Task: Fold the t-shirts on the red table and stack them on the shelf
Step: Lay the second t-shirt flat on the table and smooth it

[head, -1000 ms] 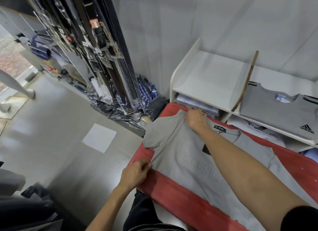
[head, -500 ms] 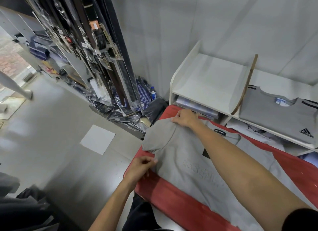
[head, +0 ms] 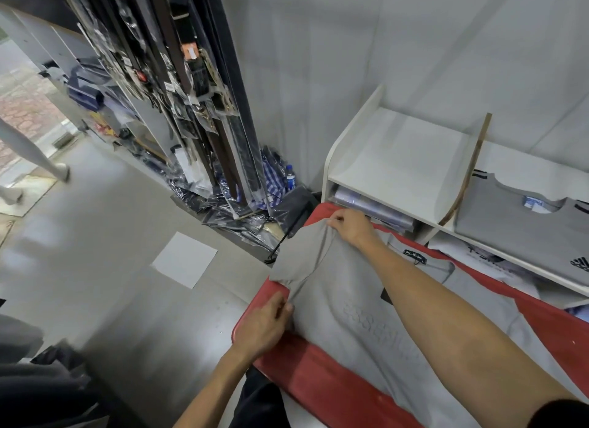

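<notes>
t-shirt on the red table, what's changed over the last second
The right hand slid from near the collar out to the shoulder and now pinches the fabric there. The left hand shifted inward along the side edge and grips it, so the sleeve side of the grey t-shirt is lifted and bunched, starting a fold. The rest of the shirt stays flat on the red table; the folded shirt on the shelf is unmoved.

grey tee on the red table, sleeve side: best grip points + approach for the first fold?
Judging by its pose, pinch the grey t-shirt at the shoulder seam and lower side edge, coming from the red table's left end. The sleeve overhangs there, and the right hand and left hand already pinch those spots.
</notes>
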